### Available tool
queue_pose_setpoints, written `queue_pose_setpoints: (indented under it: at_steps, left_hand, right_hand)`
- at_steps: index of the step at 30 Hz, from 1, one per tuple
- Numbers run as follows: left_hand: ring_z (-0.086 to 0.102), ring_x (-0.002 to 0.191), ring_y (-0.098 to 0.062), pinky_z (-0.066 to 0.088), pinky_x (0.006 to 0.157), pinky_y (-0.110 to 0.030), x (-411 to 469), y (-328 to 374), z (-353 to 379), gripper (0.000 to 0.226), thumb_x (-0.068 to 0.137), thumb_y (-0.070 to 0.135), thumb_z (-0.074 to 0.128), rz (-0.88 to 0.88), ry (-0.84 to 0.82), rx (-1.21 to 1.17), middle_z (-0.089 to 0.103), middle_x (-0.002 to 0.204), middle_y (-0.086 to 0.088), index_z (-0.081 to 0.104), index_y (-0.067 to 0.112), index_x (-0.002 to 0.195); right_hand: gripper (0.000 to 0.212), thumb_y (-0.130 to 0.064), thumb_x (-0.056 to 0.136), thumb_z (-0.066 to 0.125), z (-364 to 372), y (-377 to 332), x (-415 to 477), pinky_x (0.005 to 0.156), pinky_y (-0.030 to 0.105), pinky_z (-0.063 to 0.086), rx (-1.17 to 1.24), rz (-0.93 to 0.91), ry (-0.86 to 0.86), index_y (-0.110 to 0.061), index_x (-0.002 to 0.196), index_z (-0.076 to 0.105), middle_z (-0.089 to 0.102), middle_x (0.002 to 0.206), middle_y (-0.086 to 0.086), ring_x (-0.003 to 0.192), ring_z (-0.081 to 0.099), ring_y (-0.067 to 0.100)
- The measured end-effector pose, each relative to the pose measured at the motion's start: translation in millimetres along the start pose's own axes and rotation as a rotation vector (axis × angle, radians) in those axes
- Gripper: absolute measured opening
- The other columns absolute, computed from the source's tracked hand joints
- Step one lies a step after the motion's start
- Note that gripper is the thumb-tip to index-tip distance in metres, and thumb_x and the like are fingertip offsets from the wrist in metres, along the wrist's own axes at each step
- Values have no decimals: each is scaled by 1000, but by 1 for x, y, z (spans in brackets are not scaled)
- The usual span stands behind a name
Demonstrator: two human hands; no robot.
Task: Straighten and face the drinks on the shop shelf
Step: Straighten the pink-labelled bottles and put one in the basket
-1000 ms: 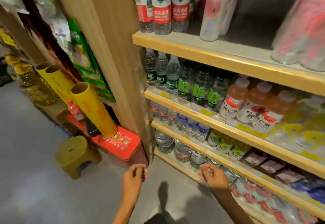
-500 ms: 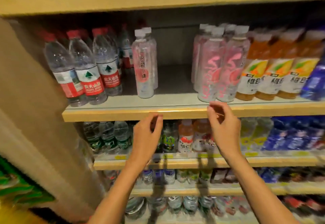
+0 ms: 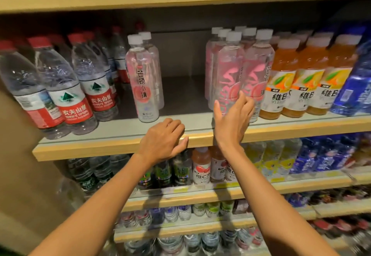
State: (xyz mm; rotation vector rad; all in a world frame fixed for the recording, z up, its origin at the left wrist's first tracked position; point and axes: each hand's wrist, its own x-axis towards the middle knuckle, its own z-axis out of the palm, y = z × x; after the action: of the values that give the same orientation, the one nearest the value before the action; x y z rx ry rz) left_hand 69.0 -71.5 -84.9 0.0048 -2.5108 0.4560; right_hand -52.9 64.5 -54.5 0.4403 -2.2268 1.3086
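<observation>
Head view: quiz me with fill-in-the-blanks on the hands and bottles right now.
The right hand is at a bottle with a ____ label.
The left hand rests on the ____ edge of the shelf.
The water bottles at far left have ____ caps.
The orange drinks have ____ caps.
Missing: pink; front; red; white.

A shop — stacked shelves [image 3: 120, 145] of bottled drinks [image 3: 301, 79].
</observation>
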Motion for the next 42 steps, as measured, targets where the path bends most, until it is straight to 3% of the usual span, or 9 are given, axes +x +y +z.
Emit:
queue_pose_setpoints:
  at_steps: [10,15,19,22,25,29,34,38,42]
  left_hand:
    - [62,73,-24,50,53,-36,-5,-1,4,39,93,37,44,-3,81,7,67,89,-10,67,6,90]
    - [61,73,-24,51,54,-36,-5,-1,4,39,93,37,44,2,95,17,67,89,-10,67,5,91]
    - [60,73,-23,48,54,-34,-5,1,-1,38,92,38,43,-26,81,6,66,88,-7,65,8,89]
    - [59,77,-22,49,60,-35,-3,1,-5,39,92,40,41,-61,30,-48,65,90,-6,64,8,91]
    - [58,85,-21,46,66,-33,0,2,-12,42,92,43,37,-144,-41,-139,64,94,-3,64,11,93]
    - [61,92,-20,49,77,-38,12,2,-35,30,99,35,43,-424,-54,-416,67,102,-1,64,14,104]
    - [66,85,-17,52,78,-33,53,10,-108,34,103,30,37,-825,336,-1376,72,92,-4,67,15,97]
    - [67,93,-13,52,73,-24,68,26,-143,46,100,45,38,-741,316,-1507,70,109,-7,61,9,117]
    - [63,104,-11,51,90,-30,67,43,-145,45,89,48,58,-825,321,-1426,65,114,-2,58,15,120]
  right_hand:
    - [63,-40,84,66,23,-8,-3,80,41,46,36,-47,-18,-5,128,37,51,122,14,108,54,33]
    - [72,-39,80,72,31,-4,9,95,40,43,141,3,-126,-1,129,37,48,126,15,118,48,31]
    - [68,-38,74,76,26,-6,17,91,42,45,187,14,-174,-1,120,43,46,115,15,110,48,29]
    - [66,-31,72,77,15,-7,14,85,34,44,260,-10,-187,0,118,42,47,111,13,102,49,26]
    - [64,-28,72,79,-2,-10,11,75,8,36,369,-43,-211,-2,117,42,47,98,-2,89,45,14]
    - [58,-26,68,82,-31,-24,6,68,0,31,429,-102,-265,-13,111,45,42,85,-23,75,48,5]
    - [52,-20,65,83,-57,-31,-19,63,3,41,487,-130,-455,-18,104,49,57,86,-18,75,58,-7]
    - [52,-22,64,82,-61,-38,-46,70,25,51,522,-69,-509,-14,104,52,64,85,-8,78,64,13]
    - [45,-17,63,76,-62,-42,-65,51,13,44,536,-41,-492,-21,99,49,64,76,-5,63,60,13]
